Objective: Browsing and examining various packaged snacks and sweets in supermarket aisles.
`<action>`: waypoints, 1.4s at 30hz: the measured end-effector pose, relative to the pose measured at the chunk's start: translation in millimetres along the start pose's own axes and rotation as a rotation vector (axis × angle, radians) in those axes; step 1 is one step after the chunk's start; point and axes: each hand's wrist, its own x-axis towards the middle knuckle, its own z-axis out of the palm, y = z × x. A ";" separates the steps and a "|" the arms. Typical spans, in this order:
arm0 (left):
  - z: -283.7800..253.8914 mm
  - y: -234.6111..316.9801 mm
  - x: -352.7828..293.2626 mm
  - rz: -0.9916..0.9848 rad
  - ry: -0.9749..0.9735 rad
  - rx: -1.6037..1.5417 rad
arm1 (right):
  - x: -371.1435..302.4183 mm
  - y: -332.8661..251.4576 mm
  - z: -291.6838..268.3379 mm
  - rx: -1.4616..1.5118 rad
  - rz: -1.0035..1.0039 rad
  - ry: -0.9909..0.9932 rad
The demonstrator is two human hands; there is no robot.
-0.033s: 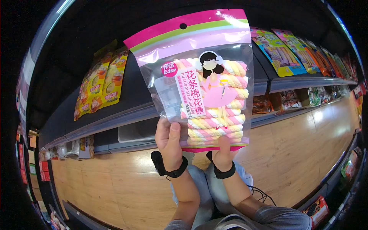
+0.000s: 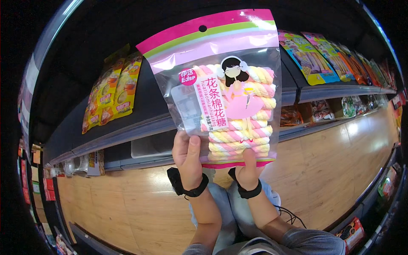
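Note:
Both of my hands hold up a large clear bag of twisted marshmallows (image 2: 259,91) in front of the shelf. Pink bands cross its top and bottom, and a cartoon girl in a pink dress is printed on the front. Through the film show pink, yellow and white twists stacked in rows. My left hand (image 2: 188,159) grips the lower left corner, thumb on the front. At the bottom edge, right of centre, my right hand (image 2: 247,172) pinches the bag with its thumb in front. The fingers behind the bag are mostly hidden. Each wrist wears a black strap.
Yellow snack packets (image 2: 112,91) lie on the dark upper shelf at left. Colourful flat packets (image 2: 312,59) line its right side. Below, a lower shelf holds wrapped goods (image 2: 321,110). Wooden flooring (image 2: 127,199) spreads beneath, and a red packet (image 2: 352,234) sits at the lower right.
My right thumb has shifted slightly upward on the front of the bag. The bag and my left hand stay almost in place.

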 end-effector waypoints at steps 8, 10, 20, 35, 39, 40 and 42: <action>8.6 1.5 -0.7 -0.038 0.046 0.013 | 10.4 -16.6 9.9 0.009 0.086 0.082; 9.5 0.7 -1.3 -0.049 0.060 0.022 | 11.4 -17.4 11.4 0.093 0.141 0.115; 12.7 2.1 -0.5 -0.047 0.105 0.051 | 5.3 -9.2 13.9 0.238 0.276 0.077; 15.9 0.8 0.1 -0.029 0.140 0.098 | 1.2 -8.0 16.2 0.255 0.324 0.097; 17.4 3.7 0.6 -0.024 0.116 0.076 | 1.8 -10.8 21.2 0.188 0.280 -0.011; 17.4 3.9 0.2 -0.022 0.099 0.063 | 2.4 -12.4 21.1 0.166 0.286 -0.010; 15.6 0.4 -1.1 -0.061 0.126 0.057 | 3.8 -16.2 19.7 0.123 0.299 -0.009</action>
